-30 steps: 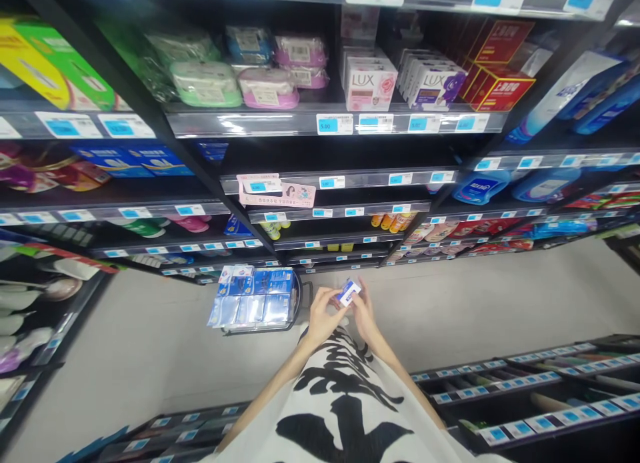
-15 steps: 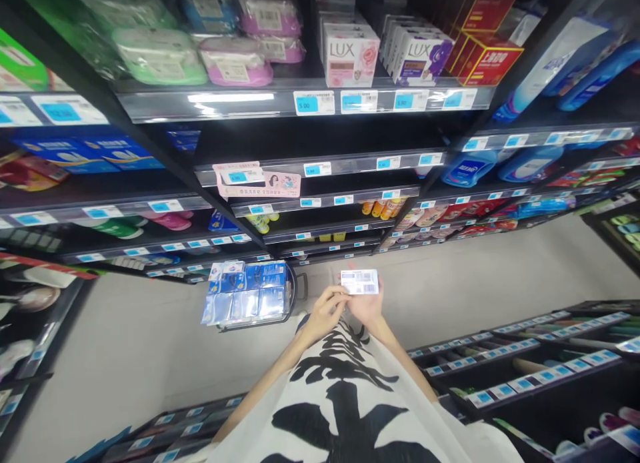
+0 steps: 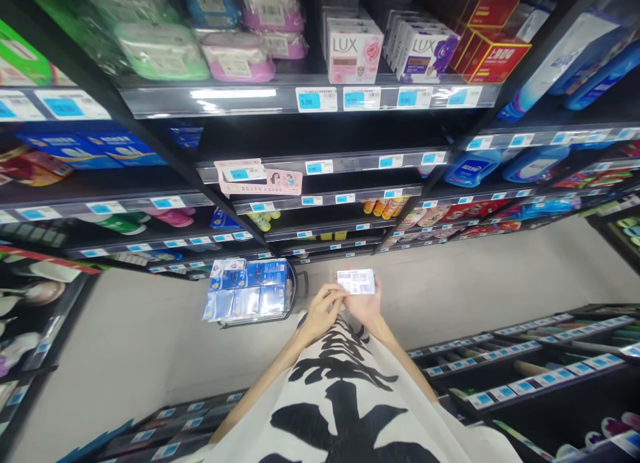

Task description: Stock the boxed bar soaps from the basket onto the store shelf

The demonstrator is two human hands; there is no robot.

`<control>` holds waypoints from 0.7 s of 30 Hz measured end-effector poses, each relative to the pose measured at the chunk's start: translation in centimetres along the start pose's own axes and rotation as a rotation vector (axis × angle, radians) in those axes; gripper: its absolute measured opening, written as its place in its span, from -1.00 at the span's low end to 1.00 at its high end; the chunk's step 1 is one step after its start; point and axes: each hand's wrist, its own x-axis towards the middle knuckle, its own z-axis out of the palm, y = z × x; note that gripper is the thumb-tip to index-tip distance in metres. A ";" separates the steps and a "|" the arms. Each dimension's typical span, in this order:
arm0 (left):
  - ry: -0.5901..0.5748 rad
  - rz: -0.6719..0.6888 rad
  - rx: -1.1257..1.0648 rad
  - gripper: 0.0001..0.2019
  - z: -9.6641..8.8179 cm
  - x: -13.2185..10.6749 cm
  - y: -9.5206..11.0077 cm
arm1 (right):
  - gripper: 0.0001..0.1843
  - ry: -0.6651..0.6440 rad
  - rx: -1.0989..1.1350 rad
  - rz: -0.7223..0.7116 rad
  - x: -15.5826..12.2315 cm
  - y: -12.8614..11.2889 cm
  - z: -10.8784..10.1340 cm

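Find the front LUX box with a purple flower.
It is the right LUX box, nearest the red boxes; the left LUX box shows a pink flower instead.

Dark shelf (image 3: 285, 103), pastel plastic cases (image 3: 237, 57), LUX boxes (image 3: 354, 52), red boxes (image 3: 493, 57) standing on it

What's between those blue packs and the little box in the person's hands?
In the head view, going from the blue packs to the box: a black handle, some grey floor, then the left hand.
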 end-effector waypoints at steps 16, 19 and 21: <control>0.010 -0.144 0.035 -0.77 0.2 -0.1 -0.9 | -0.16 0.060 0.097 0.010 0.5 1.1 -0.5; -0.041 -0.287 0.044 -0.63 0.2 -0.1 -1.2 | -0.16 0.131 0.103 -0.013 0.7 2.2 -0.9; -0.097 -0.386 0.037 -0.56 0.1 -0.1 -1.2 | -0.17 0.189 0.096 -0.018 0.7 2.6 -1.2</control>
